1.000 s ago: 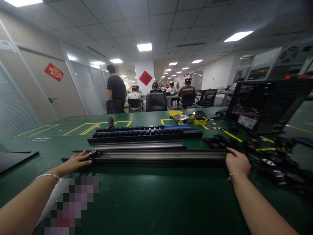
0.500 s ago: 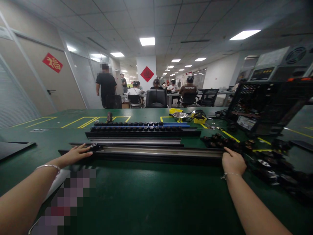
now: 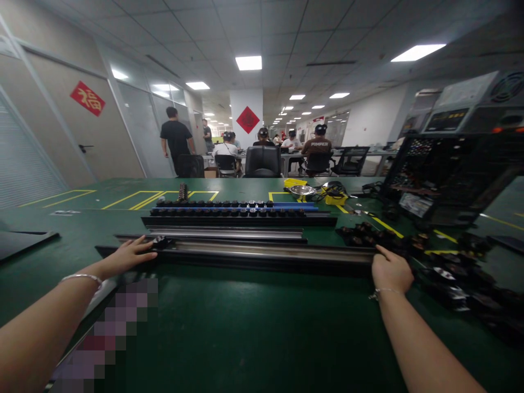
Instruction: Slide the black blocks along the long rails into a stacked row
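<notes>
A long dark rail (image 3: 262, 252) with a metallic groove lies across the green table in front of me. At its left end my left hand (image 3: 130, 256) has its fingers against a small black part (image 3: 161, 242) seated on the rail. My right hand (image 3: 392, 268) is closed around the rail's right end, its index finger along the top and the other fingers curled. Just behind lies another silver rail (image 3: 229, 233). Farther back is a blue rail (image 3: 295, 207) near rows of black roller-like pieces (image 3: 229, 213).
Loose black parts (image 3: 450, 278) are heaped at the right, with more black pieces (image 3: 364, 234) by the rail's end. A metal bowl (image 3: 302, 190) and a yellow bin (image 3: 334, 200) stand at the back. An open computer case (image 3: 434, 180) stands far right. Several people sit or stand beyond.
Both hands keep the same places on the rail and the black part stays at its left end. Only the view has shifted slightly.
</notes>
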Available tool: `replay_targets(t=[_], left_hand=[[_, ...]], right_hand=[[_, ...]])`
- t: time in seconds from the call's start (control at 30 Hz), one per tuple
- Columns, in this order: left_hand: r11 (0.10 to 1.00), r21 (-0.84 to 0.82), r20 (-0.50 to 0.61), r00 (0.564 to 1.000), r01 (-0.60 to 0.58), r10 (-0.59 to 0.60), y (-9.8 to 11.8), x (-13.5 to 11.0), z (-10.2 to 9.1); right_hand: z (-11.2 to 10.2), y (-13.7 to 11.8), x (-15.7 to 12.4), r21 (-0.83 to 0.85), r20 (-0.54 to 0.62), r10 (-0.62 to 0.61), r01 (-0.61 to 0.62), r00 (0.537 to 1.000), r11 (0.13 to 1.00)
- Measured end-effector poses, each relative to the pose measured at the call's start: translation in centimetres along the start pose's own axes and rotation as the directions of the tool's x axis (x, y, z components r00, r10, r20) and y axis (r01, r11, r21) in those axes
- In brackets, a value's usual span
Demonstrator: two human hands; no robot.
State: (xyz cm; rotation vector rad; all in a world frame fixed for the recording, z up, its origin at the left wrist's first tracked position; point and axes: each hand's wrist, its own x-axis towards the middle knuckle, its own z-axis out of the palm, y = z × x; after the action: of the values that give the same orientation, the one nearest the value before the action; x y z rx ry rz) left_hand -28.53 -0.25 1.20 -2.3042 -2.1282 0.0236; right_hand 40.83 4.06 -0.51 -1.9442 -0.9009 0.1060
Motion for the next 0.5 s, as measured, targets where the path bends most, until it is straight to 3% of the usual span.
replay_targets(t=[0.07, 0.13, 0.2, 0.33, 0.5], left_hand=[[0.999, -0.008, 0.016, 0.999, 0.036, -0.036, 1.2, -0.3, -0.2], [0.971, -0.039, 0.001, 0.972, 0.237, -0.237, 2.7, -0.6, -0.2], [0.939, -0.050, 0.006, 0.940, 0.341, -0.342, 4.4, -0.8, 0.0], [0.916, -0.036, -0.005, 0.916, 0.400, -0.400, 6.8, -1.3, 0.4], [0.913, -0.024, 0.027, 0.913, 0.407, -0.406, 7.2, -1.4, -0.2]], right_hand=[[0.0, -0.2, -0.1, -0.003, -0.004, 0.007, -0.007, 1.000, 1.000], [-0.1, -0.4, -0.2, 0.006, -0.017, 0.019, -0.018, 1.000, 1.000], [-0.1, -0.5, -0.2, 0.009, -0.020, 0.030, -0.030, 0.999, 1.000], [-0.1, -0.5, -0.2, 0.022, -0.007, 0.036, -0.036, 0.999, 0.999], [-0.1, -0.4, -0.2, 0.048, -0.009, 0.039, -0.039, 0.999, 0.998]])
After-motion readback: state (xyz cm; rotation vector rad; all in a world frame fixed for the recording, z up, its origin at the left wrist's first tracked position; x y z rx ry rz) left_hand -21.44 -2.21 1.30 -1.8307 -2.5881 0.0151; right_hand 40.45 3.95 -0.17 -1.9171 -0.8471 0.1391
